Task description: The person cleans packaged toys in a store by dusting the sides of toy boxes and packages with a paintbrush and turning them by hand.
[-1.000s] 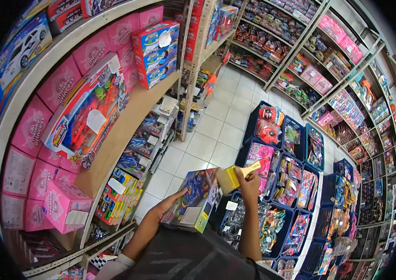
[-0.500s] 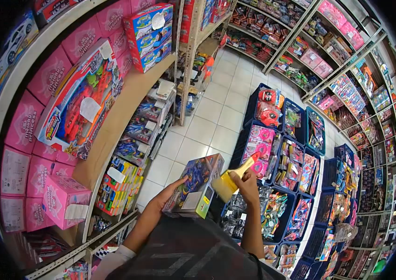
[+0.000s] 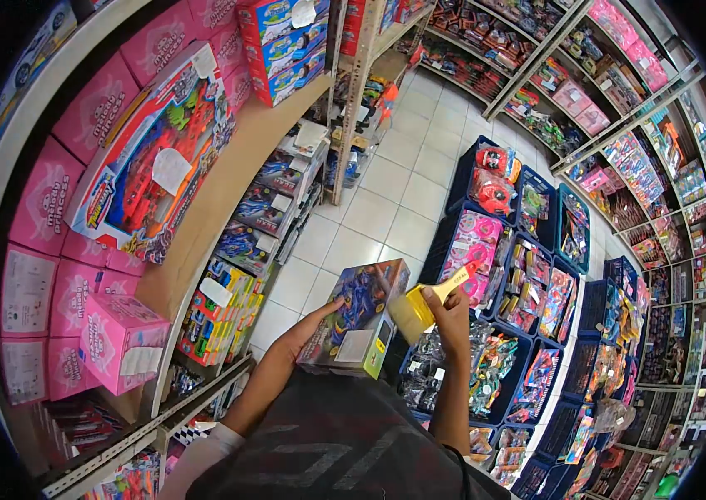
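Observation:
A toy box [image 3: 353,312] with a dark, colourful front and a pale paper label is held in front of my body. My left hand [image 3: 319,321] grips its left side, with the thumb over the front. In my right hand [image 3: 449,312] is a wide paintbrush [image 3: 413,314] with a yellow ferrule, pale bristles and a red-tipped light handle. The bristles point down and left, beside the box's right side.
Left, a shelf [image 3: 232,137] holds pink boxes [image 3: 124,342] and a large red toy box [image 3: 161,158]. Blue baskets [image 3: 528,333] of packaged toys stand right on the tiled floor [image 3: 378,200]. Stocked racks [image 3: 565,92] line the far side.
The brush turned from nearly level to slanting, its bristles now lower and its handle tip raised. The toy box moved slightly up with my left hand still on it. The view shifted a little.

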Tool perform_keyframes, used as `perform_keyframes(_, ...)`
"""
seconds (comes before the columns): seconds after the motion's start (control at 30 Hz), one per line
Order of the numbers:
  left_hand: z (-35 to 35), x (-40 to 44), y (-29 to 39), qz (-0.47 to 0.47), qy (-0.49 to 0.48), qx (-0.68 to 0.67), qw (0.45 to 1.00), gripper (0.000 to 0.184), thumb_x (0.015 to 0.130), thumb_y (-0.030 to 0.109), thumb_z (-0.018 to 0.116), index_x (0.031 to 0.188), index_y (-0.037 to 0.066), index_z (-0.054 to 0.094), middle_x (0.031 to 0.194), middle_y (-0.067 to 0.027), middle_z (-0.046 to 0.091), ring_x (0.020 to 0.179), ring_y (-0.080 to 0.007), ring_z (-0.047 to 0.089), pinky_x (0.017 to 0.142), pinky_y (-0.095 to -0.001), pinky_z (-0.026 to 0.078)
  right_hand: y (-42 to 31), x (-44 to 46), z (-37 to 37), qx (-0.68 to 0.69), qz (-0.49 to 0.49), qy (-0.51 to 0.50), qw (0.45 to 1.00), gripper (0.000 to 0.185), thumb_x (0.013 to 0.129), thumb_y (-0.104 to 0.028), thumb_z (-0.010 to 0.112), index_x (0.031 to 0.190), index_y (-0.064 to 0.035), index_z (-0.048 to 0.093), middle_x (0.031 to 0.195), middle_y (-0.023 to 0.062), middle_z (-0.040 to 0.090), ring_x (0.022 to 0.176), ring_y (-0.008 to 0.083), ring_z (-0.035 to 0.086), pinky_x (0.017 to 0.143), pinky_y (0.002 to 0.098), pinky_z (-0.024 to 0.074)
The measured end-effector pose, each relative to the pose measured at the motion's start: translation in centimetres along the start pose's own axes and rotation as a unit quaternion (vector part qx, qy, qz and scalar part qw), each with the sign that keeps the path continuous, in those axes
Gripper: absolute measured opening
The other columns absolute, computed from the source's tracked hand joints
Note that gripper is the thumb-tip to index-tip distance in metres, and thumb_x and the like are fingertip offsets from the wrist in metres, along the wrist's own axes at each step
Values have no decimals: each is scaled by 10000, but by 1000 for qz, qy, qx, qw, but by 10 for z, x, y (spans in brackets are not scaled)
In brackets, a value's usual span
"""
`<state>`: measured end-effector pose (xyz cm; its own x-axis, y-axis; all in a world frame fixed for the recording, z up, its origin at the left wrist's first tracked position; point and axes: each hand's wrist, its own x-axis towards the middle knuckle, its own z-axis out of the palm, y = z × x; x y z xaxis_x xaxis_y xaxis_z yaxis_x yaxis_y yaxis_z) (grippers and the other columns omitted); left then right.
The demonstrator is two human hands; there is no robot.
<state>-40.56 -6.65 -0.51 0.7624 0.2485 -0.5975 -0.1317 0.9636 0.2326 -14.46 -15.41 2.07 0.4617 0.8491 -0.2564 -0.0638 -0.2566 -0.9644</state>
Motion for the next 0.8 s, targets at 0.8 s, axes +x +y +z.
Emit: perform_keyframes(0.8,-38,-6,4,30,4,-15,999,440,949,388,580,1236,55,598,1092,-95,698,898,-197,698,808,-338,567,-25,5,43,-20,-16,-154,988,236,828,-151,766,937,21,647,843,68,699,733,103,647,670,234,510)
